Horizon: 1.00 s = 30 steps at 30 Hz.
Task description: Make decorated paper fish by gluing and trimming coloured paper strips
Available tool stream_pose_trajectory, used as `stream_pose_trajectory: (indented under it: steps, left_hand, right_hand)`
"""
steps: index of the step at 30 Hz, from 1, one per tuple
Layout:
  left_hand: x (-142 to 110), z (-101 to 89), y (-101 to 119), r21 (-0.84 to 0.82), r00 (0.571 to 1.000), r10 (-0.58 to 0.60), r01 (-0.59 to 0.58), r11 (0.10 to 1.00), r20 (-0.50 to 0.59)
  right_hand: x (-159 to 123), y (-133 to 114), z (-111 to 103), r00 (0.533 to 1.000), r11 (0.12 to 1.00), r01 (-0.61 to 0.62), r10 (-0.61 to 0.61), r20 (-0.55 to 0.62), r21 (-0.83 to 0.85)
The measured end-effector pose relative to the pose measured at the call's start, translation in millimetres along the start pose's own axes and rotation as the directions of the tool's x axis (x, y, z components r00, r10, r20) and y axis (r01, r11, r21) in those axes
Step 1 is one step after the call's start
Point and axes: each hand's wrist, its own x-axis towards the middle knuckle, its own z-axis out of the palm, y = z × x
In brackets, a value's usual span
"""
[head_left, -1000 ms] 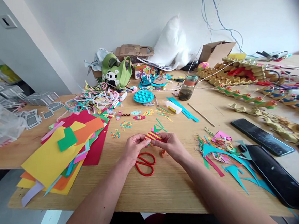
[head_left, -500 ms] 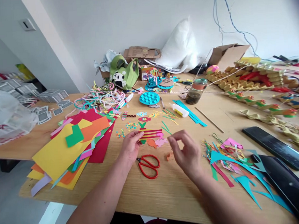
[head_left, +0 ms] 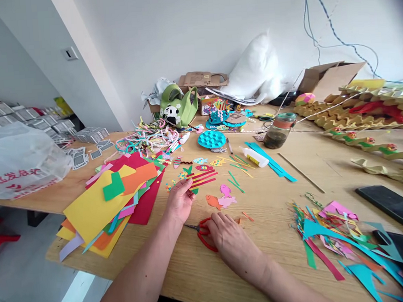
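While the left hand (head_left: 181,202) pinches red-and-yellow striped paper (head_left: 205,179) by one end, the right hand (head_left: 228,236) covers red-handled metal scissors (head_left: 199,228) on the brown wooden table (head_left: 182,272), grip unclear; too loose a pinch could let the overhanging stripes bend.

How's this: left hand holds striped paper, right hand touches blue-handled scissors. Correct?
Wrong colour: the scissors are red-handled, not blue, as the head view shows. The left hand does hold striped paper; the right hand does touch the scissors.
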Motion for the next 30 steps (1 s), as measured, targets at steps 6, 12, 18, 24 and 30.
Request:
stream_pose_trajectory:
  steps: [6,12,18,24,30]
  left_hand:
    - [7.3,-6.9,7.6,-0.02,0.999,0.041,-0.042,0.999,-0.032]
    - [9.0,-8.4,8.1,-0.015,0.999,0.022,-0.023,1.0,-0.048]
    - [5.7,-6.8,4.8,-0.013,0.999,0.006,-0.006,1.0,-0.034]
    - [3.7,-5.0,1.6,0.054,1.0,0.001,0.0,0.999,-0.017]
    - [-2.3,1.1,-5.8,0.261,0.988,0.156,-0.156,0.953,0.02]
  right_hand:
    - [-3.3,10.6,-6.3,0.984,0.911,-0.175,0.151,0.093,0.374]
    - [0.9,23.0,-22.7,0.953,0.493,-0.289,0.232,0.196,0.821]
    - [4.2,29.7,-30.4,0.937,-0.04,-0.239,0.254,0.241,0.97]
    - [10.8,30.1,-28.1,0.871,-0.35,-0.114,0.414,0.263,0.93]
    - [14.5,28.1,-27.0,0.809,-0.524,-0.057,0.475,0.346,0.85]
